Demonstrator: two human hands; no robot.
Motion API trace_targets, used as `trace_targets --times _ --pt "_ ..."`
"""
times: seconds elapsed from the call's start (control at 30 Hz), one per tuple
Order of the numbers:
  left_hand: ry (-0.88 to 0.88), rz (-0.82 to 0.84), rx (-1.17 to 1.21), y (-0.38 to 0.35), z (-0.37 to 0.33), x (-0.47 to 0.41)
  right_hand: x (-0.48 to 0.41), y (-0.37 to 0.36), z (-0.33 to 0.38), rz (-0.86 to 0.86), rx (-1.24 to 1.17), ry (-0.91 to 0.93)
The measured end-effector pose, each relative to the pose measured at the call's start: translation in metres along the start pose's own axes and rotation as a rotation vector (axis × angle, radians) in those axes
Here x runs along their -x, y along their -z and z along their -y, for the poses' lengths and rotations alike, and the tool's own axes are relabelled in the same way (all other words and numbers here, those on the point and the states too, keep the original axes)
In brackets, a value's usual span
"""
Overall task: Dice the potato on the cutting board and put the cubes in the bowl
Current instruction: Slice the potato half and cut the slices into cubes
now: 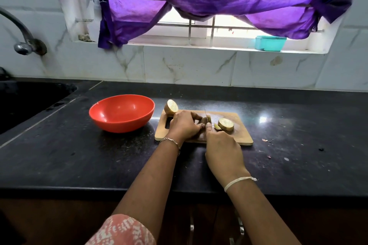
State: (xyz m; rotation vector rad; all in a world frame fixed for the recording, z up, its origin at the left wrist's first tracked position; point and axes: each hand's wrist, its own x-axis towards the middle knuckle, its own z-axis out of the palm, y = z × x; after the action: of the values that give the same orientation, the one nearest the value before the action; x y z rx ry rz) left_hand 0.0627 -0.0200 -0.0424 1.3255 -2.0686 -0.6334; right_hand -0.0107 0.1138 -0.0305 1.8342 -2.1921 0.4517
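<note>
**Fingertips working close to the blade on a small piece**

The left hand (185, 125) is curling over and pinning a small brown-skinned potato piece (203, 120) on the rectangular pale wooden cutting board (241, 137). The right hand (223, 150) is wrapping closed around the handle of a thin steel-bladed knife (207, 116), whose blade is coming down into that piece right beside the left fingertips. The handle itself is hidden inside the fist.

The main danger is probably a nick. The piece is small and rounded on its skin side, so it could rock or squirt out under pressure and leave the fingers in the blade's path.

A round cut slice (226, 124) is lying just to the right, near enough to get knocked.

A pale-faced potato half (171, 107) is sitting at the board's far left corner. A bump from the left wrist could roll it onto the glossy black stone countertop (99, 157).

The board may also be sliding a little on that smooth surface, though I cannot tell.

The round red plastic bowl (121, 113) is standing just left of the board, with no cubes in it.
</note>
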Motion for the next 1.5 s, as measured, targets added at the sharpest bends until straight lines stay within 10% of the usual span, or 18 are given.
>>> trace_targets --times 1.5 --pt "0.011 0.009 0.032 0.004 -0.003 0.004 0.002 -0.005 -0.006 -0.022 -0.007 0.003"
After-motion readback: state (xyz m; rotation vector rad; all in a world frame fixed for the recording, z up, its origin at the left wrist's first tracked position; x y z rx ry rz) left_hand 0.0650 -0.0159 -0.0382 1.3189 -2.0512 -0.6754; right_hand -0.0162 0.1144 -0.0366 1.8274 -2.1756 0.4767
